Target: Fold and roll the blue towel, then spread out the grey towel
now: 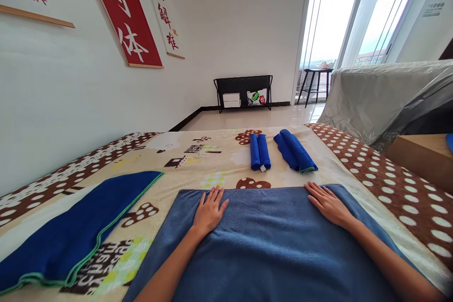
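Note:
A grey-blue towel (pixel 269 255) lies spread in front of me, its surface lightly rippled and its near part cut off by the bottom of the view. My left hand (pixel 209 210) rests flat on it near the far left corner, fingers stretched out. Close to the far right corner, my right hand (pixel 328 204) also lies flat with its fingers apart. Beyond the far edge sit two rolled blue cloths (pixel 260 152) side by side, one with a white tag. Right of them is a looser folded blue cloth (pixel 295 151) with a green edge.
At the left lies a dark blue cloth (pixel 81 226) with green trim. Everything lies on a patterned blanket (pixel 187 177) with a brown dotted border. A cardboard box (pixel 421 160) stands at the right, near plastic-covered furniture (pixel 375 99). A black rack (pixel 244 86) stands against the far wall.

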Available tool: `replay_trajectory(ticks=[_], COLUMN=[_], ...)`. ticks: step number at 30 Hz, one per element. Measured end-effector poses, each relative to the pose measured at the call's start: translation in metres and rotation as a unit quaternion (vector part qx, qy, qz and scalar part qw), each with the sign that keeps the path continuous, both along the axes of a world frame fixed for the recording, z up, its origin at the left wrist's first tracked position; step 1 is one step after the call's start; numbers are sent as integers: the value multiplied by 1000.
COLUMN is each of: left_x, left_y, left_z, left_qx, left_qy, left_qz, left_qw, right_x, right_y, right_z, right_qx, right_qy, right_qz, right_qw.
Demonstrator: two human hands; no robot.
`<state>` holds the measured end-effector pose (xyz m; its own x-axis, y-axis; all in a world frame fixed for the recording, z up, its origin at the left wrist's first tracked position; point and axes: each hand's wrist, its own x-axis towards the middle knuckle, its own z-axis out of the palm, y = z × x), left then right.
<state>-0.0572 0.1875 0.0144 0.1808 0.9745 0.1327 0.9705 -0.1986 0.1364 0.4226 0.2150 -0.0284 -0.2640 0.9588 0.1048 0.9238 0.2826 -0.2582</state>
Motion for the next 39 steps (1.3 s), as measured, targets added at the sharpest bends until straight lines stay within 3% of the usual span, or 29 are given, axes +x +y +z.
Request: replay_trajectory(ticks=[3, 7, 11, 14, 17, 24, 27, 30, 35, 37, 39], left_x=[-32, -61, -102, -130, -147, -161, -148, -111, -5, 29, 49], left_y=[1, 14, 29, 35, 43, 57, 50, 43, 55, 63, 70], left_z=[-1, 6, 16, 14, 8, 5, 15, 27, 26, 18, 12], left_qx=[-6, -26, 10, 34, 39, 32, 45, 78, 46, 33, 37], left_qy=[-2, -14, -16, -8, -1, 8, 23, 29, -8, -25, -35], left_qz=[30, 18, 73, 138, 188, 215, 209, 156, -65, -113, -122], left_qw=[1000, 999, 997, 990, 981, 976, 977, 984, 997, 993, 991], right_x=[49, 85, 111, 120, 121, 119, 110, 76, -46, -89, -116], right_y=[5, 19, 36, 49, 58, 54, 43, 35, 41, 48, 55], right_z=[-6, -8, -11, -18, -23, -18, -6, 14, 29, 28, 27], right_qx=[-8, -11, 23, 25, 26, 67, 83, 116, 78, 56, 41], right_qy=[-5, -5, -6, -14, -24, -29, -32, -29, -10, -3, 3], right_qz=[-28, -57, -183, -244, -245, -231, -225, -184, 21, 57, 70], right_qw=[1000, 998, 983, 969, 969, 970, 970, 975, 997, 997, 997])
